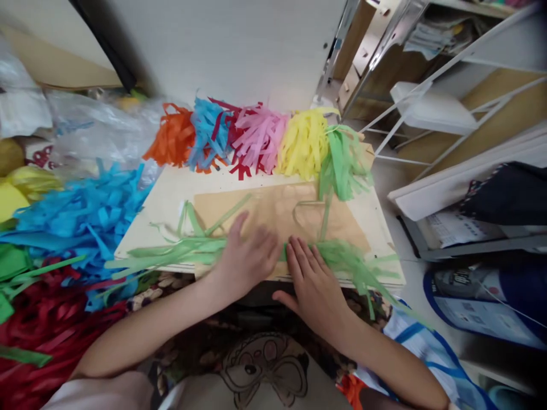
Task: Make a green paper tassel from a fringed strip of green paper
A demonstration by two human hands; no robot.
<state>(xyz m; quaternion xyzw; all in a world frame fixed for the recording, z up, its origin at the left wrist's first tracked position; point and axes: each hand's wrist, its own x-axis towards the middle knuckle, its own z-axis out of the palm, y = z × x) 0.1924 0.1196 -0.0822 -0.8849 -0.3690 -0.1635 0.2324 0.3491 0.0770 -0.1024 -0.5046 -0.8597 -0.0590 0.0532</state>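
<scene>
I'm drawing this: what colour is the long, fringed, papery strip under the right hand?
The fringed, papery strip is light green, best seen in the head view.

A bundle of thin, pale-green strips [342,255] is laid crosswise along the near edge of the bench [159,199] — its middle mostly covered, its loose ends fanned out to both sides — with several right-hand strands draped over the edge.

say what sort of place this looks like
Perhaps a home or workroom used for craft: coloured tassels line the far edge of a pale board, blue strips lie heaped beside it, and the right hand rests on green strips.
</scene>
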